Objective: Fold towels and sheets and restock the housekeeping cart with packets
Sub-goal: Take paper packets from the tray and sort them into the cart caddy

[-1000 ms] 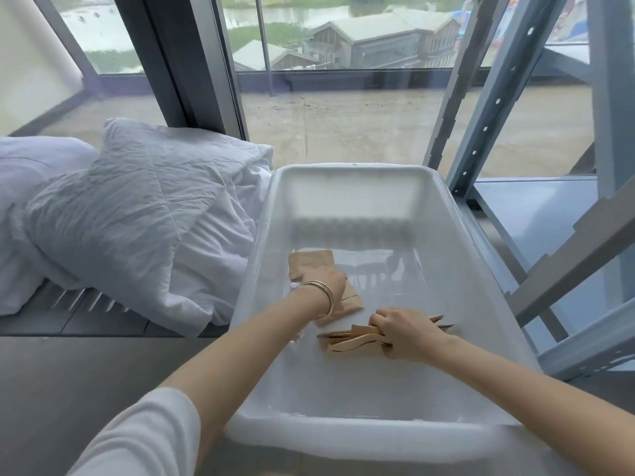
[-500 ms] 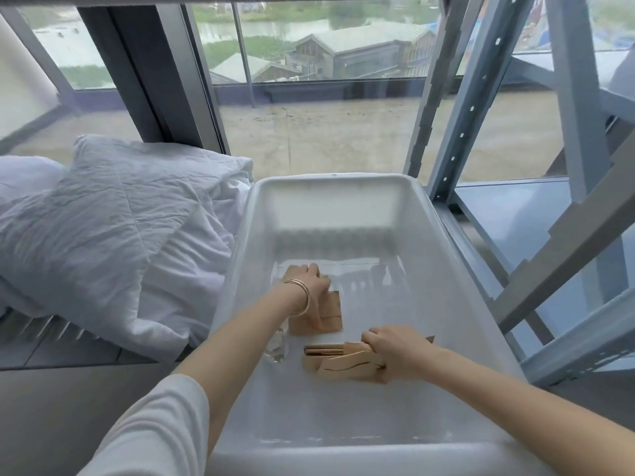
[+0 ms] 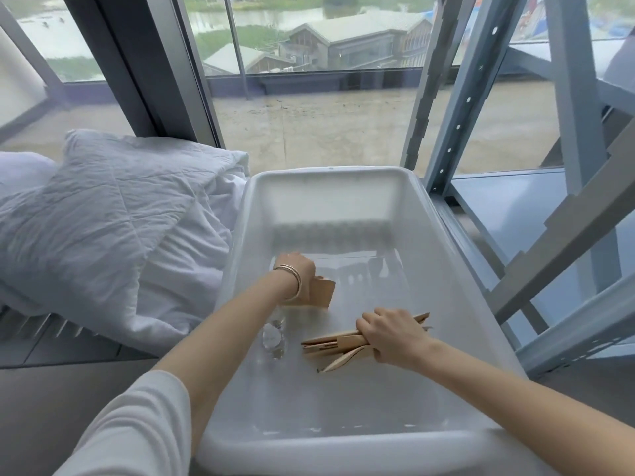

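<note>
A large translucent white plastic bin (image 3: 457, 269) stands in front of me. Inside it my left hand (image 3: 297, 271), with bangles on the wrist, is closed on a small stack of brown paper packets (image 3: 324, 292). My right hand (image 3: 388, 333) grips a bundle of long thin brown packets (image 3: 330, 345) lying across the bin floor. A small clear wrapped item (image 3: 273, 340) lies on the bin floor below my left forearm.
White quilted bedding and a pillow (image 3: 113, 228) are piled to the left of the bin on a dark ledge. A grey-blue metal shelving rack (image 3: 515, 187) stands right of the bin. A large window is behind.
My left hand has closed on the small packets and lifted them slightly. My right hand has tightened on the long packets. The camera has moved nearer to the bin.
</note>
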